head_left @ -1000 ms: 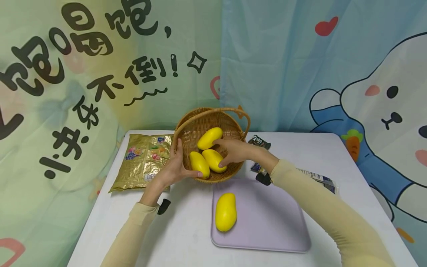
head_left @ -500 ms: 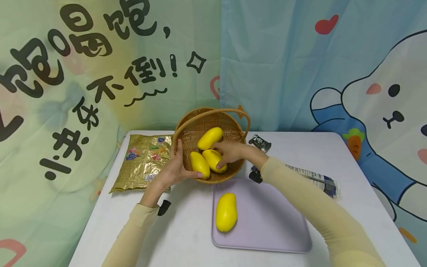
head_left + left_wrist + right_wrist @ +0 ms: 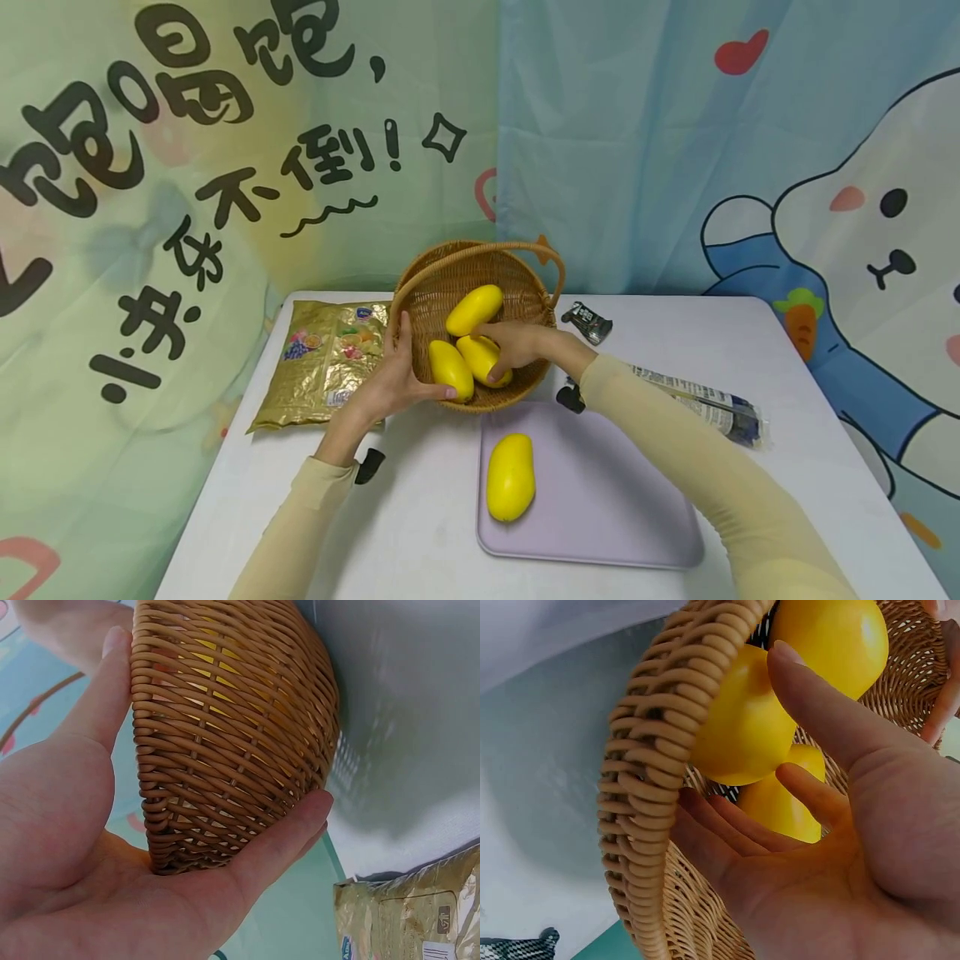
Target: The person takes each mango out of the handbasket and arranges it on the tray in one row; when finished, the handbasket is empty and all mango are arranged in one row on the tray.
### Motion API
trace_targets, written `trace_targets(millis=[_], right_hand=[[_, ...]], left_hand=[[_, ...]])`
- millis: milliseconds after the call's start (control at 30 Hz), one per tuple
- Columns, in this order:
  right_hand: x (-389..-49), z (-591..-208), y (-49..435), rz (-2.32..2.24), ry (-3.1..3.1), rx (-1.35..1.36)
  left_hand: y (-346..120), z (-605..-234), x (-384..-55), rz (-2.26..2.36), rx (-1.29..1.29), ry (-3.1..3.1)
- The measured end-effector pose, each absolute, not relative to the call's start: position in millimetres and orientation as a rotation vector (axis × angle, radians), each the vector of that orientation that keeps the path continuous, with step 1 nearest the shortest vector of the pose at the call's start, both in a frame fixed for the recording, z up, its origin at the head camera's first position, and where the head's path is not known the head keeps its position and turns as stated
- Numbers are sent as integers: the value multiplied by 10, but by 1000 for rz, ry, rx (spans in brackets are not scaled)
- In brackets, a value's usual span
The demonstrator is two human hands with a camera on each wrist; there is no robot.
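Note:
A wicker basket (image 3: 426, 310) is tilted toward me at the back of the table. My left hand (image 3: 393, 377) grips its left side, thumb over the rim and fingers spread along the woven outside (image 3: 232, 742). Three yellow mangoes are inside: an upper one (image 3: 474, 309), a left one (image 3: 450, 372) and a right one (image 3: 477, 353). My right hand (image 3: 525, 343) reaches in over the right side and holds the right mango (image 3: 739, 724) between thumb and fingers. One more mango (image 3: 511, 477) lies on the left part of a lilac tray (image 3: 615, 508).
Left of the basket lies a gold foil bag (image 3: 318, 367). A small black packet (image 3: 587, 322) is at the back right. A long printed packet (image 3: 723, 412) lies behind the tray, partly hidden by my right sleeve (image 3: 675, 442). A printed curtain (image 3: 600, 150) hangs behind the table.
My right wrist and forearm have shifted slightly left, uncovering more of the black packet and the long packet. The left hand, basket and mangoes stay nearly where they were.

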State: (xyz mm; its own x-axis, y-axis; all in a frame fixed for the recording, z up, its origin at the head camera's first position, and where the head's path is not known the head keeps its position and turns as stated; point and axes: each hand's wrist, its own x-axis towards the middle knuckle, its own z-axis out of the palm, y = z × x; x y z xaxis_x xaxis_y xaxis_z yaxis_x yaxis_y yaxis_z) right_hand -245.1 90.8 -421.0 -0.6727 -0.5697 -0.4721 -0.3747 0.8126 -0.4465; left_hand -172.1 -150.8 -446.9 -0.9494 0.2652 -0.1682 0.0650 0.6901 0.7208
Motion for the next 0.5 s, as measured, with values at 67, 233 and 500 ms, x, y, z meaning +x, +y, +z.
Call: trace_targets(millis=[67,233,500], right_hand=[[-2456,-4227,913,-423,2385,-698],[-2455,-4266,926,-446,2379,-721],[-2443,-4328,952,-527,2361,-733]], left_hand=[[-1506,-4469,-1725,1116,262,2641],[-1498,-4469,-1733,1115,248,2633],[-1500,-4475,-1739,1109,245,2634]])
